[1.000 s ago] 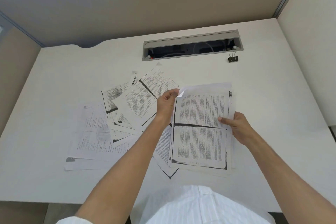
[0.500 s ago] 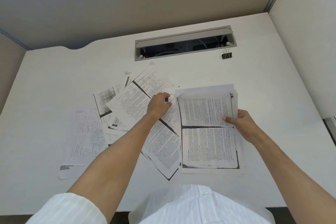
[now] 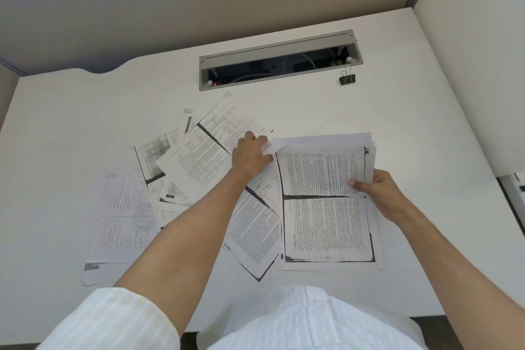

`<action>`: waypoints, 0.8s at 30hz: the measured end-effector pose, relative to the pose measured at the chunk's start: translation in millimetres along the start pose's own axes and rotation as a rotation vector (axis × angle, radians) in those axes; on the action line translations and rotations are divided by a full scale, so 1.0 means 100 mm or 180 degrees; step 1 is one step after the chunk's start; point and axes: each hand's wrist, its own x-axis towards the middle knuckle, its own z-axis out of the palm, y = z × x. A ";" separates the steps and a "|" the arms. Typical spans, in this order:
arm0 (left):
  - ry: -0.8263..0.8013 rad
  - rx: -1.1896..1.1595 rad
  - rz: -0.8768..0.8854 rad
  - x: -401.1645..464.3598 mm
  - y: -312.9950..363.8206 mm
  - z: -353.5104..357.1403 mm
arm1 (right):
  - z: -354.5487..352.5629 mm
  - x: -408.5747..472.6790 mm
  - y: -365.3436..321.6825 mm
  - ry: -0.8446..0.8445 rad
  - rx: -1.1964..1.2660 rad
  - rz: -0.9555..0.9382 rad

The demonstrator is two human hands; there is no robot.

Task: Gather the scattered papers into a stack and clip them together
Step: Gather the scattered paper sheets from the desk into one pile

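A gathered stack of printed pages (image 3: 324, 224) lies on the white desk (image 3: 426, 150) right of centre. My right hand (image 3: 386, 193) grips its right edge, thumb on the top page. My left hand (image 3: 250, 158) sits just left of the stack's top corner and pinches the upturned corner of a loose diagram sheet (image 3: 204, 159). More scattered papers (image 3: 125, 207) overlap to the left, and another sheet (image 3: 252, 239) lies partly under my left forearm. A black binder clip (image 3: 347, 79) stands apart at the back right.
An open grey cable slot (image 3: 279, 61) is set in the desk behind the papers, right next to the clip. Beige partition walls enclose the desk at the back and right. The desk's front edge runs beside my white shirt.
My left hand let go of the stack's top left corner and moved left onto the loose diagram sheet. The stack settled flat on the desk under my right hand.
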 end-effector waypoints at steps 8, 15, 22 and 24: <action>0.0230 -0.0965 -0.0155 0.05 0.00 0.01 | -0.01 -0.01 -0.02 -0.0152 -0.0135 0.0048; 0.0247 -0.3057 -0.0527 -0.20 -0.06 -0.05 | 0.02 -0.01 -0.04 -0.0199 -0.0012 -0.0007; 0.0569 -0.3877 -0.0749 -0.45 -0.16 -0.14 | 0.11 -0.06 -0.12 -0.0353 0.0179 -0.0081; 0.0692 -0.4135 -0.0855 -0.48 -0.19 -0.19 | 0.13 -0.09 -0.14 -0.0401 0.0272 -0.0078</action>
